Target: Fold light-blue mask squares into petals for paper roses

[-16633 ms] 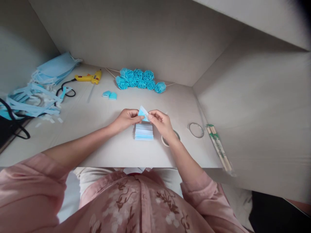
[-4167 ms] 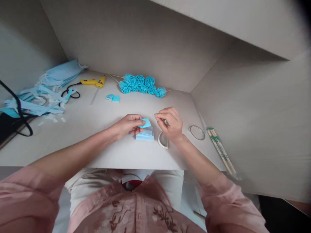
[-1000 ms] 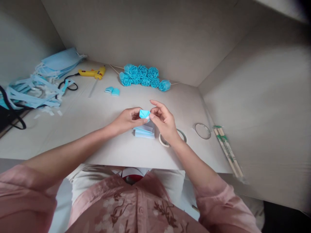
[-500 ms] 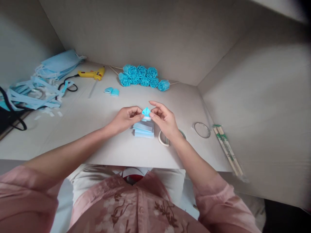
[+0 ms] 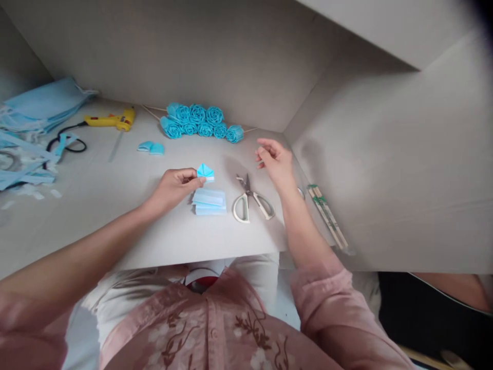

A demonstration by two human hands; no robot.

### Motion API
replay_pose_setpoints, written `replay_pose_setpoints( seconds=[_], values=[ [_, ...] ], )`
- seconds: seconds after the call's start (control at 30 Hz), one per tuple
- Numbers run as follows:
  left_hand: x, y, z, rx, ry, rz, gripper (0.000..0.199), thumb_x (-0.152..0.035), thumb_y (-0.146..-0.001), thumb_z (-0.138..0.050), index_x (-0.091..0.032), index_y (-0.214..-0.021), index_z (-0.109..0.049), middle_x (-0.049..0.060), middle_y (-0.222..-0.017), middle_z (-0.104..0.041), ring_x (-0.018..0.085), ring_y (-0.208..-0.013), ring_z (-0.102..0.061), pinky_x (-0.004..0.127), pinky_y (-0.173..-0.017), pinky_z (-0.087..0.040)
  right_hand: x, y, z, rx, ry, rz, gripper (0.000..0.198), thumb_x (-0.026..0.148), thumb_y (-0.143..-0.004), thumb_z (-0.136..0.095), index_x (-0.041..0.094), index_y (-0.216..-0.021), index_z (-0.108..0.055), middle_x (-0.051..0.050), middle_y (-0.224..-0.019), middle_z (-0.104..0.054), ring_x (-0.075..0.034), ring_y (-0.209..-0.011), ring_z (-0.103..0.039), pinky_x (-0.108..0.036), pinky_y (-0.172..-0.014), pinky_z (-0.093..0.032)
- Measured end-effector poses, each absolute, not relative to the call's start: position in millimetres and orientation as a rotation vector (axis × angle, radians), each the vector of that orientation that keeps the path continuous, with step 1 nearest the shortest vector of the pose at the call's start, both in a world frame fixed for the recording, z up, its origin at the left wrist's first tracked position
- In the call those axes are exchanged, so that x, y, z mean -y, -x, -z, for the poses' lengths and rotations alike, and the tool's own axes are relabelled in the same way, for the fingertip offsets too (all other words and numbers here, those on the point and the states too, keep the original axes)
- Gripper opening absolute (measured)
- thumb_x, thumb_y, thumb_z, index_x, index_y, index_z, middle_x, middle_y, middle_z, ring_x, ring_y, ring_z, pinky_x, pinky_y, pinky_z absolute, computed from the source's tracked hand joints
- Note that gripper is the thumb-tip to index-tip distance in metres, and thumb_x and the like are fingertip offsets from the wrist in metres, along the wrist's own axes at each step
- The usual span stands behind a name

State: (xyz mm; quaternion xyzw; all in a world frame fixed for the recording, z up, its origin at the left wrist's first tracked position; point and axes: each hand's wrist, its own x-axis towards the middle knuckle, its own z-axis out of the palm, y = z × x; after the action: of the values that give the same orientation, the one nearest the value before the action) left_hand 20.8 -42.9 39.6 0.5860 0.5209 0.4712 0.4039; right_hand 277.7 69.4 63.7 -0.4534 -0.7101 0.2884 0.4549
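Observation:
My left hand [image 5: 177,184] pinches a small folded piece of blue mask fabric [image 5: 205,171], its top creased to a point and a white strip along its lower edge. Just below it on the table lies a stack of cut light-blue fabric pieces [image 5: 210,203]. To the right of the stack rest scissors [image 5: 248,198], blades slightly apart and pointing away from me. My right hand [image 5: 275,160] hovers over the right side of the table, fingers loosely bent and apart, with nothing visible in it. Behind that wrist, a ring of tape [image 5: 301,193] is mostly hidden.
Blue fabric roses [image 5: 198,122] on sticks lie along the back wall. Two folded blue pieces [image 5: 151,147] sit nearer, beside a yellow glue gun [image 5: 111,120]. Stacked masks [image 5: 44,105] and scrap strips [image 5: 26,159] fill the left. Packaged wooden sticks [image 5: 327,216] lie at right.
My right hand has let go of the folded fabric and moved right and up, uncovering the scissors. My left hand still holds the fabric. The view has turned to the right.

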Motion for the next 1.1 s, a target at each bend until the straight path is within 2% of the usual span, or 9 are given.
replay_pose_setpoints(
  seconds=[0.07, 0.17, 0.23, 0.43, 0.73, 0.93, 1.1],
  values=[
    [44, -22, -40, -1.311, -1.471, -1.199, 0.03, -0.042, -0.075, -0.066, -0.017, -0.061, -0.058, -0.004, -0.054, -0.043, 0.009, -0.053, -0.036, 0.022, -0.05, -0.026, -70, -288, -62, 1.878, 1.225, -0.721, 0.031, 0.036, -0.084, -0.056, 0.02, -0.107, -0.067, -0.003, -0.085, -0.069, -0.012, -0.067, -0.061, -0.024, -0.056, -0.05],
    [44, -23, -41, -1.304, -1.455, -1.221, 0.031, -0.044, -0.075, -0.066, -0.016, -0.062, -0.061, -0.004, -0.055, -0.046, 0.009, -0.054, -0.037, 0.021, -0.051, -0.026, -60, -297, -51, 2.096, 1.35, -0.613, 0.021, 0.028, -0.08, -0.059, 0.018, -0.093, -0.072, -0.003, -0.08, -0.071, -0.014, -0.069, -0.064, -0.027, -0.065, -0.051],
    [44, -23, -41, -1.289, -1.45, -1.234, 0.031, -0.044, -0.075, -0.067, -0.016, -0.064, -0.063, -0.003, -0.056, -0.048, 0.009, -0.055, -0.038, 0.022, -0.051, -0.027, -50, -300, -42, 2.167, 1.412, -0.562, 0.019, 0.025, -0.08, -0.059, 0.018, -0.091, -0.073, -0.003, -0.079, -0.072, -0.015, -0.072, -0.065, -0.028, -0.07, -0.051],
    [44, -22, -39, -1.247, -1.462, -1.25, 0.031, -0.044, -0.076, -0.068, -0.016, -0.065, -0.064, -0.002, -0.059, -0.052, 0.009, -0.056, -0.041, 0.022, -0.053, -0.029, -31, -294, -29, 2.146, 1.524, -0.608, 0.015, 0.026, -0.079, -0.066, 0.019, -0.09, -0.073, -0.002, -0.079, -0.074, -0.014, -0.071, -0.066, -0.025, -0.069, -0.048],
    [43, -22, -39, -1.267, -1.451, -1.237, 0.033, -0.047, -0.073, -0.067, -0.016, -0.063, -0.063, -0.001, -0.059, -0.053, 0.01, -0.056, -0.042, 0.023, -0.052, -0.029, -30, -288, -23, 2.083, 1.558, -0.503, 0.017, 0.025, -0.084, -0.055, 0.019, -0.084, -0.071, 0.0, -0.071, -0.07, -0.014, -0.067, -0.062, -0.025, -0.068, -0.045],
    [45, -23, -41, -1.252, -1.393, -1.243, 0.03, -0.044, -0.075, -0.067, -0.016, -0.063, -0.063, -0.002, -0.056, -0.051, 0.01, -0.056, -0.043, 0.022, -0.053, -0.031, -25, -286, -14, 2.075, 1.571, -0.336, 0.017, 0.023, -0.089, -0.049, 0.019, -0.093, -0.065, -0.004, -0.079, -0.073, -0.017, -0.072, -0.066, -0.027, -0.07, -0.046],
    [47, -25, -46, -1.222, -1.316, -1.211, 0.03, -0.042, -0.073, -0.069, -0.015, -0.063, -0.063, -0.001, -0.059, -0.055, 0.009, -0.054, -0.044, 0.022, -0.053, -0.034, -20, -286, -20, 2.065, 1.55, -0.374, 0.018, 0.024, -0.093, -0.046, 0.02, -0.096, -0.063, -0.003, -0.078, -0.074, -0.016, -0.069, -0.067, -0.026, -0.069, -0.047]
  ],
)
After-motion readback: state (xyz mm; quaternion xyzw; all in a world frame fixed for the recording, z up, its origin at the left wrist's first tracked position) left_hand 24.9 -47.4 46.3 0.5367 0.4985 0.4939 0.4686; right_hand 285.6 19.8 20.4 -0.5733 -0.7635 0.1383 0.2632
